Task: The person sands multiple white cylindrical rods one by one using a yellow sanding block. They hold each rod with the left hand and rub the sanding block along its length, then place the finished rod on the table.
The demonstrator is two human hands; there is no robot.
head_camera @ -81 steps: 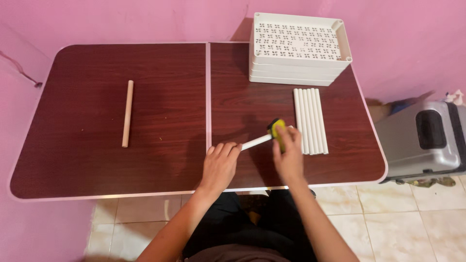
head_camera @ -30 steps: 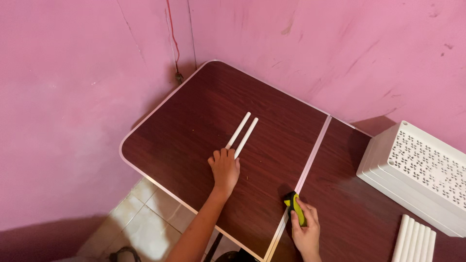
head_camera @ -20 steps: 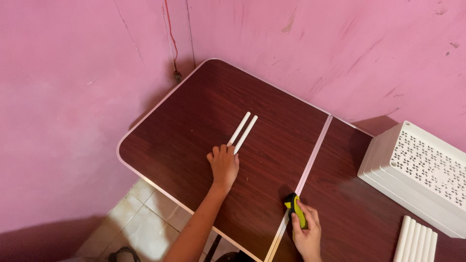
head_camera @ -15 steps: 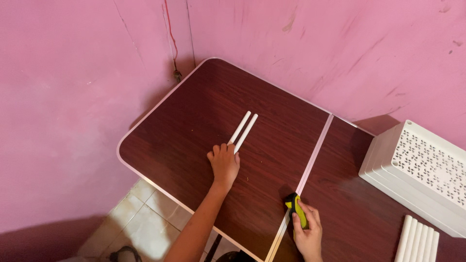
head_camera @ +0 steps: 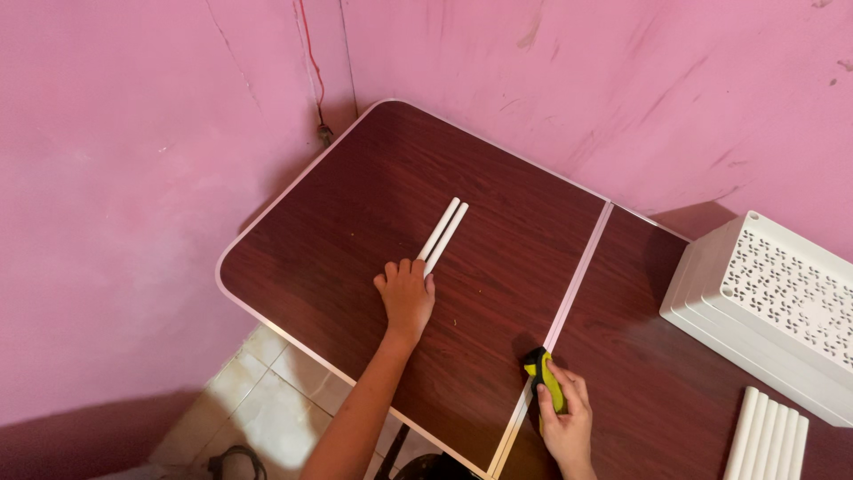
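Note:
Two white tubes (head_camera: 444,231) lie side by side on the left half of the dark brown folding table (head_camera: 355,204). My left hand (head_camera: 406,293) lies flat on the table with its fingertips touching the near ends of the tubes. My right hand (head_camera: 565,422) rests near the table's front edge, by the pale centre seam, and grips a yellow and black cutter (head_camera: 543,378).
A stack of white perforated trays (head_camera: 773,307) stands at the right against the pink wall. Several more white tubes (head_camera: 766,436) lie in a row at the lower right. Tiled floor shows below the table's left edge.
Since 2.7 s ago the view swung left and a second tube joined the one on the left half. Over the last second my left hand crept slightly toward the tubes' ends.

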